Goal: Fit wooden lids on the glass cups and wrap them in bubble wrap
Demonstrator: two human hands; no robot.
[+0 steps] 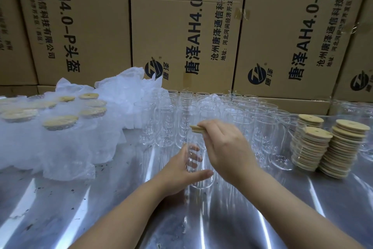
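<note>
L fingers (191,148) curl round one glass cup (199,180) over the steel table (101,208). My R hand (226,147) pinches a wooden lid (196,128) just above its mouth, not seated yet. Risk, imo: the lid looks tilted, so pressing now could jam it crooked or pop slick glass from my grip. Cup's empty, same w/ the cup rows (201,107) behind. Lid stacks (323,147) stand well right.
</note>
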